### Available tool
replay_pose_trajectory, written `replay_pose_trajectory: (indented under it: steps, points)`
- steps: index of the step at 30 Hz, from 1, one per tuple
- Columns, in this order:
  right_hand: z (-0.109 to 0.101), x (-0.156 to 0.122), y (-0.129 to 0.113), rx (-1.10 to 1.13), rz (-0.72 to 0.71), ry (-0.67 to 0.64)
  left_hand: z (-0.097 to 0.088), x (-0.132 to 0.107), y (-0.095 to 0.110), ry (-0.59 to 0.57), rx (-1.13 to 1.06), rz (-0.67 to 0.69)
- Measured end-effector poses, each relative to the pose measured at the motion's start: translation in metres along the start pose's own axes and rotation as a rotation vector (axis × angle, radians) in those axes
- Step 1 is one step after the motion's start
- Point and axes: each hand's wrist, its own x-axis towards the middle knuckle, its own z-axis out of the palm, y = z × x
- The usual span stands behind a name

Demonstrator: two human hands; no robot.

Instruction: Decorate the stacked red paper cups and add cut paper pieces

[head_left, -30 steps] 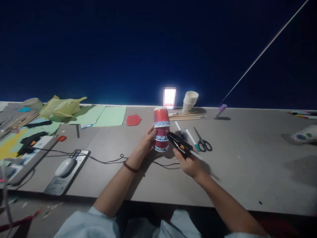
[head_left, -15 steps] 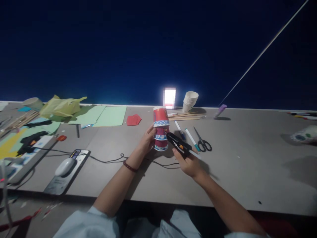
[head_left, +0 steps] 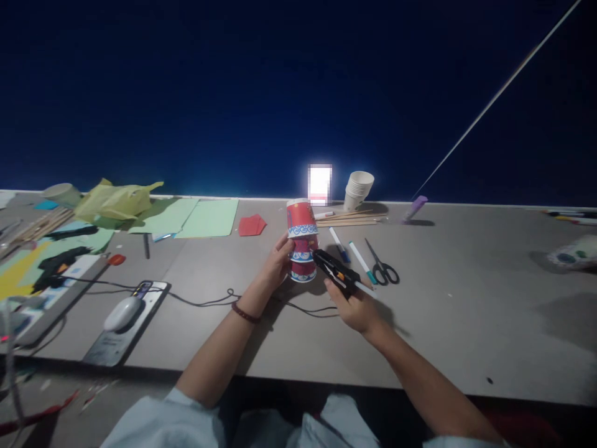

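Observation:
My left hand [head_left: 278,261] is closed around the side of a stack of red patterned paper cups [head_left: 302,219], turned upside down with blue-and-white bands at their rims. Three tiers show, and the stack leans slightly to the left. In my right hand [head_left: 357,308] is a black hot glue gun [head_left: 334,272] with a pale glue stick poking out of its back. Its nozzle points at the middle tier from the right, close to or touching it; the exact contact is hard to see. A black cord [head_left: 308,309] runs behind my left wrist.
Scissors [head_left: 385,274], a teal-capped marker [head_left: 362,262] and a blue-capped marker [head_left: 339,244] lie right of the cups. Behind are wooden sticks [head_left: 352,219] and stacked white cups [head_left: 359,186]. Leftward are red paper pieces [head_left: 252,225], green sheets [head_left: 208,218], a phone [head_left: 112,348] and a power strip [head_left: 60,305].
The cup stack has shifted a little left and tilted slightly more that way. The glue gun and my right hand stay almost where they were.

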Motion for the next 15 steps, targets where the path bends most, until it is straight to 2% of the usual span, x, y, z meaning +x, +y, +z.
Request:
replay_pose_trajectory:
  steps: [9, 15]
  points:
    - [0.001, 0.0, 0.0, 0.025, 0.061, 0.004, -0.008, 0.005, -0.001, 0.063, 0.085, 0.065]
    - [0.0, 0.001, -0.001, 0.04, 0.08, 0.0, -0.012, 0.008, 0.002, 0.058, 0.141, 0.134]
